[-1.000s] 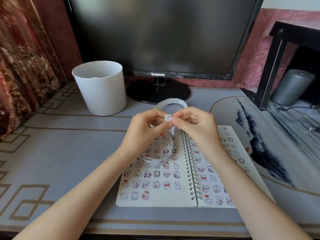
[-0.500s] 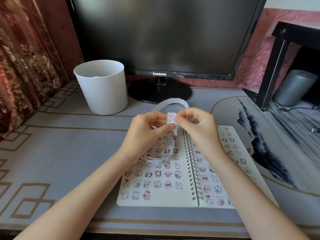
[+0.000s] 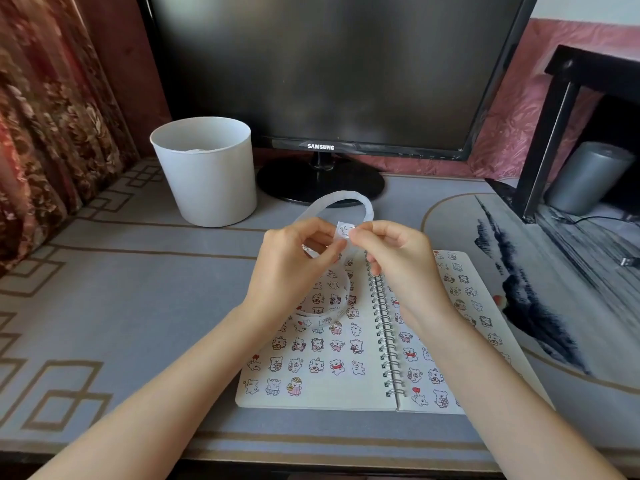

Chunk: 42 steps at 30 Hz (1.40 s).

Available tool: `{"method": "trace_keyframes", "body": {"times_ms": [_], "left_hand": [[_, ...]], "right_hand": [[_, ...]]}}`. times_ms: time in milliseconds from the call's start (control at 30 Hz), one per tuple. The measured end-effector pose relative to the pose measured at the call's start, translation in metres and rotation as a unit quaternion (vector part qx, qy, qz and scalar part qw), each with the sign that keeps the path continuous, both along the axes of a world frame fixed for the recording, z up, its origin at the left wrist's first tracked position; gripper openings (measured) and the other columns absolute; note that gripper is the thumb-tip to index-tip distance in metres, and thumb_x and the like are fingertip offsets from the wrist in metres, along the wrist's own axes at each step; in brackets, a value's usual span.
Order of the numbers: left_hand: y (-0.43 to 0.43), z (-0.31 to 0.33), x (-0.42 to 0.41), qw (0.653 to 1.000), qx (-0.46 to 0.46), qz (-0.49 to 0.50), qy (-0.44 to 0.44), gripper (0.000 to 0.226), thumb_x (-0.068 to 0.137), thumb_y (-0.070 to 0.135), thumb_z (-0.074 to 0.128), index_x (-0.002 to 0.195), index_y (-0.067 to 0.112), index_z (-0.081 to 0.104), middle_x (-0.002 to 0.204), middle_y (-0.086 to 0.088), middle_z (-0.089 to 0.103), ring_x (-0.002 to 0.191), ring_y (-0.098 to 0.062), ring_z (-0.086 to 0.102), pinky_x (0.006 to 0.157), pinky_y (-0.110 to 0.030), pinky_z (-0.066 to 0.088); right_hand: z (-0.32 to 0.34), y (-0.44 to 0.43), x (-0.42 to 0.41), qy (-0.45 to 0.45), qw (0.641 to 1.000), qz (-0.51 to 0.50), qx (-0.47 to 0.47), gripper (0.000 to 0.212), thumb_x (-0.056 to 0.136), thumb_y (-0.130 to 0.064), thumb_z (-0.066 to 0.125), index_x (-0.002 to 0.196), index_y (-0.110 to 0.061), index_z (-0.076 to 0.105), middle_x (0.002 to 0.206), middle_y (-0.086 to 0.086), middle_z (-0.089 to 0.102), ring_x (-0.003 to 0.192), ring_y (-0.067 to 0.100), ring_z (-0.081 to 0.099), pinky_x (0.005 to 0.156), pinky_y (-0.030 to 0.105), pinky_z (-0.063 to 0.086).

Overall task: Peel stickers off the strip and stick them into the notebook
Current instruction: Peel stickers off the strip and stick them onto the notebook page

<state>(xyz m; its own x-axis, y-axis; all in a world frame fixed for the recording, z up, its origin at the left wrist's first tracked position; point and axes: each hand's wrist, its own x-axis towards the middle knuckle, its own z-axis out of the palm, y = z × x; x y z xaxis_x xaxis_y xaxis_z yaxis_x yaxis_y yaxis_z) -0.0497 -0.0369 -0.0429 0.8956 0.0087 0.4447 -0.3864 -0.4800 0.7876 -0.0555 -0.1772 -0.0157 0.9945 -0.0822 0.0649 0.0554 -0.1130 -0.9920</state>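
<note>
I see my left grip clamped on the sticker strip, which arcs up behind both hands and curls down over the open spiral notebook lying on the desk. My right grip pinches a small sticker at the strip's raised end, above the notebook's left page. A white bin stands beside the Samsung monitor

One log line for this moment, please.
step: peeling | left hand: holds sticker strip | right hand: pinches sticker on strip | spiral notebook: open on desk, stuck stickers on both pages
</note>
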Motion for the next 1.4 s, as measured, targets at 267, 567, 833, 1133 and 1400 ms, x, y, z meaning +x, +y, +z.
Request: {"method": "trace_keyframes", "body": {"times_ms": [267,567,833,1133,1400], "left_hand": [[0.004,-0.001,0.002,1.0,0.02,-0.004,-0.011,0.006,0.085,0.02,0.071,0.09,0.02,0.072,0.077,0.012,0.071,0.071,-0.002,0.066,0.065,-0.014,0.049],[0.008,0.004,0.002,0.992,-0.097,-0.029,0.077,0.006,0.082,0.018,0.075,0.079,0.02,0.07,0.071,0.006,0.073,0.066,-0.006,0.069,0.056,-0.011,0.044],[0.008,0.002,0.002,0.987,-0.117,-0.045,0.1,0.005,0.082,0.019,0.075,0.08,0.018,0.07,0.074,0.003,0.074,0.069,-0.009,0.07,0.056,-0.012,0.045],[0.008,0.001,0.003,0.985,-0.116,-0.052,0.114,0.005,0.083,0.018,0.073,0.083,0.014,0.07,0.073,0.003,0.073,0.068,-0.006,0.069,0.057,-0.011,0.045],[0.007,0.0,0.002,0.986,-0.113,-0.054,0.112,0.005,0.083,0.016,0.073,0.084,0.012,0.07,0.074,0.002,0.073,0.066,-0.004,0.067,0.058,-0.01,0.045]], "right_hand": [[0.003,-0.002,-0.006,0.012,1.0,0.019,0.011,0.003,0.081,-0.013,0.07,0.081,-0.011,0.07,0.056,-0.007,0.057,0.047,0.002,0.047,0.05,0.011,0.039],[0.007,-0.019,-0.046,0.1,0.983,0.141,-0.06,0.019,0.077,-0.009,0.073,0.095,-0.011,0.07,0.066,-0.002,0.066,0.043,0.0,0.047,0.043,0.011,0.033],[-0.005,-0.01,-0.083,0.131,0.96,0.186,-0.163,0.008,0.077,-0.013,0.073,0.069,-0.014,0.071,0.068,0.002,0.072,0.053,0.008,0.06,0.057,0.021,0.048],[-0.011,0.003,-0.096,0.153,0.954,0.159,-0.203,0.008,0.075,-0.015,0.071,0.068,-0.016,0.07,0.065,0.001,0.072,0.054,0.01,0.065,0.077,0.045,0.056],[-0.011,0.006,-0.098,0.163,0.96,0.132,-0.184,0.008,0.076,-0.011,0.07,0.069,-0.014,0.069,0.063,0.001,0.071,0.053,0.009,0.064,0.076,0.043,0.057]]}}
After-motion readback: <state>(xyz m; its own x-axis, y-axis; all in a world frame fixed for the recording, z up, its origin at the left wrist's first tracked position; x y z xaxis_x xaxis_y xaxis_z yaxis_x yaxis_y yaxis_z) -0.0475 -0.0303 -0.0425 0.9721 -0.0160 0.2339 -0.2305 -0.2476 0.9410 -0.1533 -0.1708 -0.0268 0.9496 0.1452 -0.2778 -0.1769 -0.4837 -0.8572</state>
